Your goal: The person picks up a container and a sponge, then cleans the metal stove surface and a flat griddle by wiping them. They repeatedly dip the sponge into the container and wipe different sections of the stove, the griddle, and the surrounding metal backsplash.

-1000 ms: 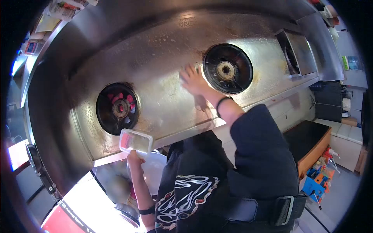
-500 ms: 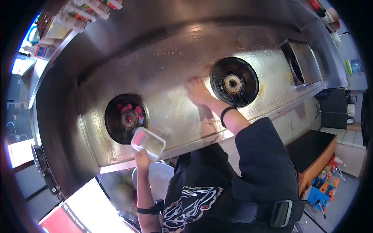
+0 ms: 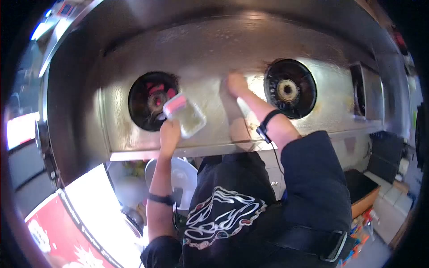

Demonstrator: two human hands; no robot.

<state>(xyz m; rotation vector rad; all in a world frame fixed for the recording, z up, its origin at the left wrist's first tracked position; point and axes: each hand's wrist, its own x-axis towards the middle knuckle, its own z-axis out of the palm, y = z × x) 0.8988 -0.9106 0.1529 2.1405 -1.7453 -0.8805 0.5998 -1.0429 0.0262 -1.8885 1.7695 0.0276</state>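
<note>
My left hand [image 3: 170, 136] grips the near edge of a translucent rectangular plastic tub [image 3: 191, 119]. Tilted, it is held by the near right side of the left burner [image 3: 139, 114], and a pink patch shows in its far left corner. Over the steel cooktop [image 3: 203, 82], between the two burners, is my right hand [image 3: 237, 85]. Its fingers look curled in, though slightly blurred; whatever they may hold is hidden. The right burner [image 3: 308, 100] is a dark round well with a pale ring in the middle. Pink-red patches show inside the left burner.
A steel box [image 3: 372, 96] stands at the cooktop's right end. The cooktop's front ledge [image 3: 214, 149] runs close to my body. Below it on the left is a white bucket [image 3: 178, 169]. A dark-topped wooden unit [image 3: 362, 190] is at lower right.
The view has shifted and tilted. My right hand, earlier with fingers stretched over the steel, now looks curled and sits farther from the right burner. The tub is still in my left hand.
</note>
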